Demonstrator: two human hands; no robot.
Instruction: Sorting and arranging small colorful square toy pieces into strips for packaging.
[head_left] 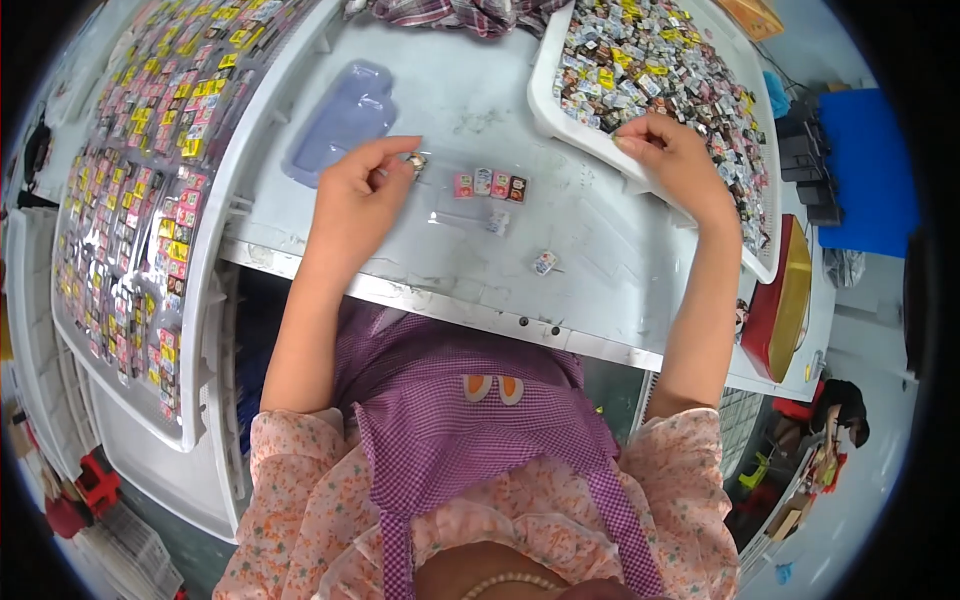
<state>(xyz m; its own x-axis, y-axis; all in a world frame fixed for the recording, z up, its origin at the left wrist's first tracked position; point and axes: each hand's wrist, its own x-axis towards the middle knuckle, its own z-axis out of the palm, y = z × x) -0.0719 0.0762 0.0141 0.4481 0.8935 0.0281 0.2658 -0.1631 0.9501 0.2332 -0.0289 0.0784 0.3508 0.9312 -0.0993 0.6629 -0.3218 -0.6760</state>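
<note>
Your left hand (360,190) pinches one small packet (416,163); four packets (490,185) line up just right of it. Your right hand (665,150) rests curled in the tray (545,90).

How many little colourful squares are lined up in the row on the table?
4, side by side in a row on the white table, right of the left hand. Two more lie loose nearer the person; the fingers may hide another.
</note>
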